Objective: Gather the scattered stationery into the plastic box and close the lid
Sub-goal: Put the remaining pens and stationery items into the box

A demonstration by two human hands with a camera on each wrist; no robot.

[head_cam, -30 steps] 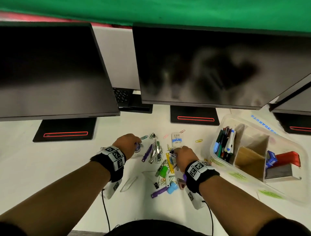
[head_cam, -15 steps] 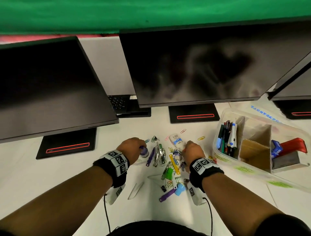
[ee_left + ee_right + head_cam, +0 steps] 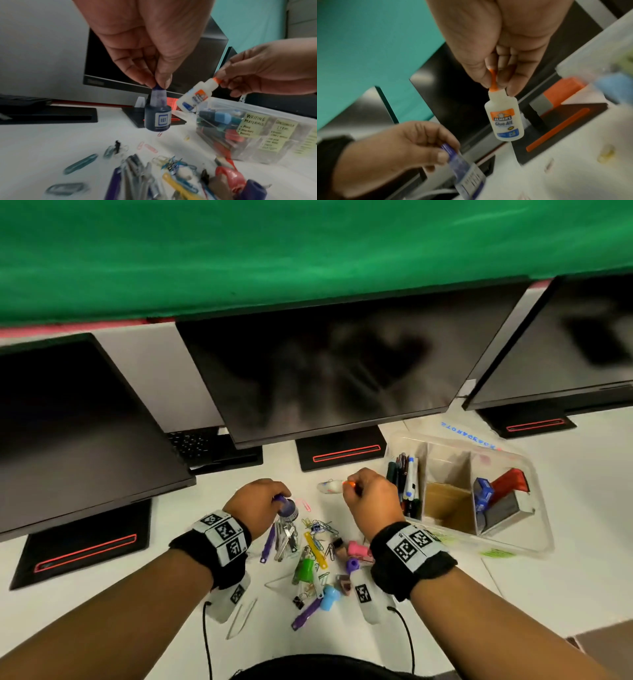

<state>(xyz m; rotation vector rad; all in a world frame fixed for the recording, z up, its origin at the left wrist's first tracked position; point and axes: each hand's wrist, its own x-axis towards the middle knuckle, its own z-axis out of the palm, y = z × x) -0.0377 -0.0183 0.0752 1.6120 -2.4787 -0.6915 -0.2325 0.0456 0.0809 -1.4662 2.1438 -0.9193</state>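
Note:
My left hand point(image 3: 260, 501) pinches the tip of a small dark blue ink bottle point(image 3: 157, 117) and holds it hanging above the desk; the same ink bottle point(image 3: 287, 508) shows in the head view. My right hand point(image 3: 371, 499) pinches the orange cap of a white glue bottle point(image 3: 504, 119), lifted clear of the desk just left of the clear plastic box point(image 3: 534, 529). The glue bottle point(image 3: 193, 98) also hangs near the box's left end. Several clips, pens and small coloured pieces lie in a pile point(image 3: 315, 556) between my wrists.
Three dark monitors point(image 3: 329, 371) on black stands line the back of the white desk. The box has compartments with pens point(image 3: 407, 477), a brown divider and a red stapler point(image 3: 507, 484), and yellow labels point(image 3: 252, 125) on its side. No lid is seen.
Both hands have risen off the desk, the left with the ink bottle, the right with the glue bottle, which has moved right toward the box.

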